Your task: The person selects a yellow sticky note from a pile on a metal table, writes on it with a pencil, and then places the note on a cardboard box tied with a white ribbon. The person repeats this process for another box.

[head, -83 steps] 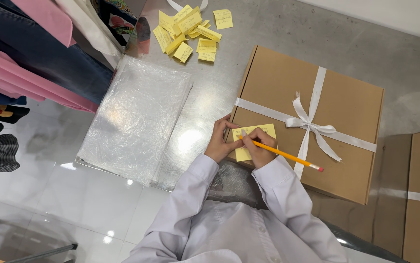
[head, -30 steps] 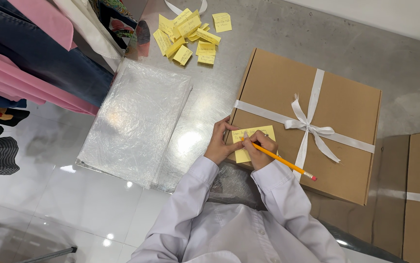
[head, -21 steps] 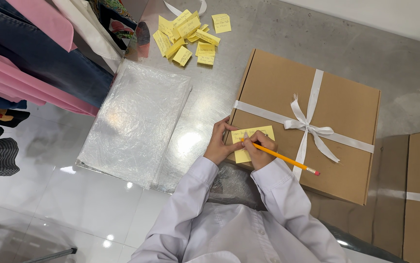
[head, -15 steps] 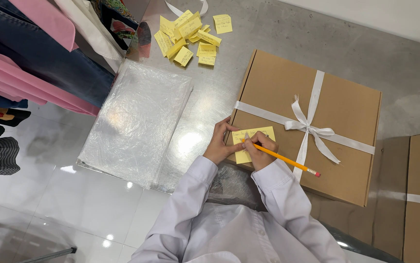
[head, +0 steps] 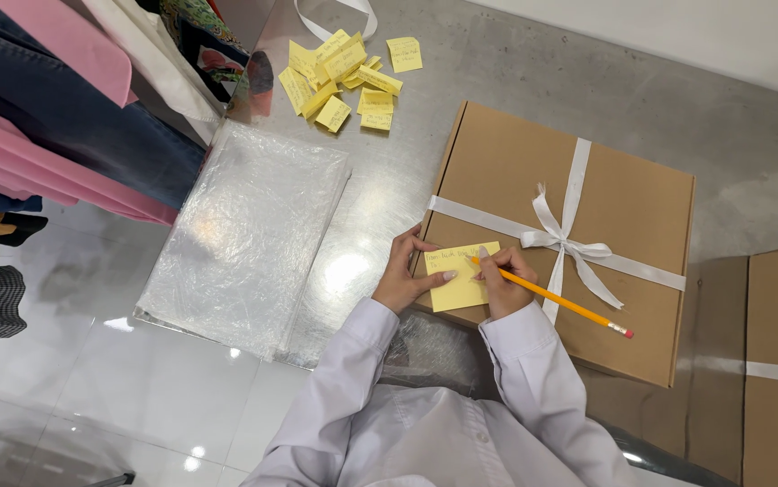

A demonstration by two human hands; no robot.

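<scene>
Cardboard box (head: 515, 162) — on it, yellow note (head: 461, 278) pinned by left hand (head: 407, 275); right hand (head: 502, 278) grips pencil (head: 556, 298) — tip on note.

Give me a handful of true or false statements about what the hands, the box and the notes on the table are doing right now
1. The right hand holds a yellow pencil. True.
2. The left hand lifts the yellow note off the cardboard box. False: it steadies the note flat on the box.
3. A white ribbon with a bow ties the box. True.
4. The pile of yellow notes lies on the box. False: it lies on the metal table, apart from the box.
</scene>
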